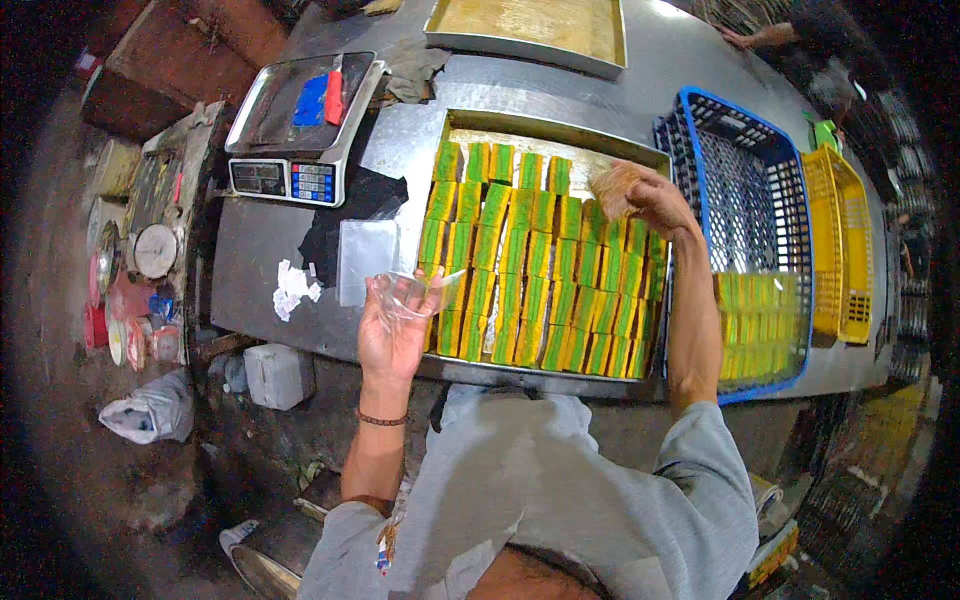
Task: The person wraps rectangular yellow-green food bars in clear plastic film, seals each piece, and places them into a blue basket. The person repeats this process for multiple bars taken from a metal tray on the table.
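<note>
My left hand (390, 338), just off the near left of the metal tray (447, 127), is closed on a clear plastic bag (408, 296). Rows of green and yellow layered cake slices (515, 250) stand packed in the tray. Over its far right part, my right hand (655, 202) grips a piece of cake (616, 188) with a brown face showing. Left of the tray lies a stack of clear plastic bags (367, 262), with small white paper slips (293, 290) scattered beside it.
A blue crate (690, 110) at right holds cake slices in clear wrap (755, 325); a yellow crate (838, 245) stands beyond it. A digital scale (300, 130) sits far left. Another tray (525, 25) lies at the back. Another person's hand (765, 37) rests at the far right.
</note>
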{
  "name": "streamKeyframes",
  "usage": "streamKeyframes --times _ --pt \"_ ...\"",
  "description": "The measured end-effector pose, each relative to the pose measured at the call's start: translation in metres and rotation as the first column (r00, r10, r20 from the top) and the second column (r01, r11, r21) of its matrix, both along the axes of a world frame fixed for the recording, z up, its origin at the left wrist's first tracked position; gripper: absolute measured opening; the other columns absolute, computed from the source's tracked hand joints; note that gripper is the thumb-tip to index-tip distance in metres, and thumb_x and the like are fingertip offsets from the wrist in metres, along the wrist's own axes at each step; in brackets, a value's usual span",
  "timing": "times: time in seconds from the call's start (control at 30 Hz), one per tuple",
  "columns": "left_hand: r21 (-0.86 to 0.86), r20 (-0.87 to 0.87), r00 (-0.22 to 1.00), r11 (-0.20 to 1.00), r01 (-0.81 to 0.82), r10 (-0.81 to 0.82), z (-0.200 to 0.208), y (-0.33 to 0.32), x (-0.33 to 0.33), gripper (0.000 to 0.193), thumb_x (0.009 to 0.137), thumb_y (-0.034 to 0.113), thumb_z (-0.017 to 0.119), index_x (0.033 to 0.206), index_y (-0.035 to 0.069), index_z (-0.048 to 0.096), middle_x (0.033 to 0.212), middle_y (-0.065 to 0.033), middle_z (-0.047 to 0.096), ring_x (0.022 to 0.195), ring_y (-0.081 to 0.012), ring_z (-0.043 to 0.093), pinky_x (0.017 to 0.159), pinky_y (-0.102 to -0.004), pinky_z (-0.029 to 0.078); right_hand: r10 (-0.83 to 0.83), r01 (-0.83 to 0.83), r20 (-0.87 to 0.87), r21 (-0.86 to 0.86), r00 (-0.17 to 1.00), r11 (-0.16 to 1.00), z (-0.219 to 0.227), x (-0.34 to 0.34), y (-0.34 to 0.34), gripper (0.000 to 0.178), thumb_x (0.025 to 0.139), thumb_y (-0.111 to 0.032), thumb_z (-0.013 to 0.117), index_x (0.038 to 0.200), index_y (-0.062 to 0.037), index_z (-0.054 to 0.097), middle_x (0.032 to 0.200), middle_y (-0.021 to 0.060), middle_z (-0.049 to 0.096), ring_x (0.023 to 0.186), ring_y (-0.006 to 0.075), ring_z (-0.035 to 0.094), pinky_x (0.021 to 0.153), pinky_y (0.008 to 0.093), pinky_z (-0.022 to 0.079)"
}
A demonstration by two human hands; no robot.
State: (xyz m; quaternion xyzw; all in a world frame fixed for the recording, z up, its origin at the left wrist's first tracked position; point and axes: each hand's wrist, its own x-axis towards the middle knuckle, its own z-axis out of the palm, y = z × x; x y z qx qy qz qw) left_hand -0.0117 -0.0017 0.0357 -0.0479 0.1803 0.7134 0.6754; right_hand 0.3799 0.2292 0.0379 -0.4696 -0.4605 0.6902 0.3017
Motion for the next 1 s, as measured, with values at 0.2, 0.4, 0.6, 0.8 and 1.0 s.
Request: streamKeyframes --times 0.2,0.4,0.6,0.8,1.0 --pt "0.038 0.053 0.991 0.992 0.118 -0.120 0.002 0.006 0.008 0.031 0.106 0.032 0.055 0.100 0.008 0.073 0.106 -0.0156 0.073 0.123 -0.0344 0.060 0.120 -0.0577 0.037 0.400 -0.498 0.378 0.211 0.835 0.841 -0.025 -0.011 -0.053 0.076 0.074 -0.005 0.072 0.148 -0.0070 0.053 0.110 0.0086 0.066 0.096 0.0182 0.063 0.082 0.0314 0.054" --pt "0.049 0.038 0.988 0.988 0.148 -0.150 0.000 0.001 0.005 0.031 0.106 0.032 0.056 0.099 0.008 0.074 0.105 -0.0174 0.074 0.122 -0.0345 0.061 0.121 -0.0569 0.036 -0.485 0.027 0.547 0.644 0.682 0.764 -0.007 -0.030 -0.113 0.066 0.084 -0.023 0.079 0.143 -0.0048 0.056 0.110 0.0138 0.066 0.101 0.0238 0.065 0.089 0.0375 0.054" --pt "0.165 0.057 0.979 0.969 0.182 -0.194 0.009 0.006 0.011 0.031 0.106 0.031 0.053 0.100 0.009 0.074 0.102 -0.0184 0.073 0.124 -0.0349 0.060 0.122 -0.0579 0.033 -0.548 -0.334 0.797 0.604 0.254 0.723 -0.035 -0.103 -0.176 0.111 0.064 -0.051 0.092 0.152 -0.0036 0.041 0.116 0.0215 0.058 0.106 0.0362 0.059 0.090 0.0474 0.049" --pt "0.226 -0.011 0.984 0.958 0.176 -0.179 0.039 0.020 0.014 0.027 0.104 0.032 0.057 0.096 0.011 0.072 0.099 -0.0127 0.073 0.115 -0.0321 0.064 0.119 -0.0601 0.035 -0.421 0.118 0.538 0.507 0.730 0.854 0.014 -0.091 -0.175 0.093 0.067 -0.031 0.093 0.144 0.0002 0.050 0.116 0.0161 0.066 0.117 0.0300 0.061 0.100 0.0427 0.049" --pt "0.358 -0.113 0.984 0.919 0.167 -0.135 0.066 0.028 0.015 0.025 0.104 0.034 0.057 0.100 0.012 0.069 0.100 -0.0090 0.072 0.117 -0.0308 0.062 0.117 -0.0599 0.037 -0.130 0.257 -0.249 0.588 0.960 0.767 0.134 -0.121 -0.241 0.082 0.068 -0.019 0.093 0.138 0.0005 0.055 0.130 0.0139 0.061 0.126 0.0235 0.058 0.107 0.0366 0.046"
